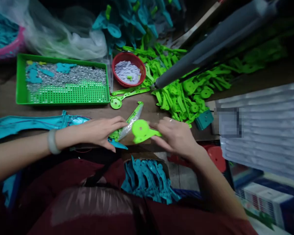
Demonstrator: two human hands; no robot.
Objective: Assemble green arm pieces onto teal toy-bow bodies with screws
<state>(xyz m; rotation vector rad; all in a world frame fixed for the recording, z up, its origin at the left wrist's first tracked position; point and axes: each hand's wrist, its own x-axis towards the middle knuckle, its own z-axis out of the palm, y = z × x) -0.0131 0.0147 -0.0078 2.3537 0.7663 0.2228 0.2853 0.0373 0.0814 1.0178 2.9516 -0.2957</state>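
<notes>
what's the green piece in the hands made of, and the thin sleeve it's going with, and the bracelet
Green piece, held by the right hand: looks like moulded plastic, flat, matte, uniformly bright. Clear sleeve at the left hand: probably thin plastic film; it is see-through, glossy and crinkled. Bracelet: pale, smooth and rigid-looking, maybe jade or glass; cannot tell which.

Two hands (100,130), one green tray (21,81), one red basket (117,62), one wrist bangle (52,142)

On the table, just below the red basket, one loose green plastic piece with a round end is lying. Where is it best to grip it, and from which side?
Probably grip the long flat arm of the loose green piece from above, pinching its two edges. It lies flat on the wooden table, its arm is narrower than its round end, and the red basket crowds the far side.
</notes>
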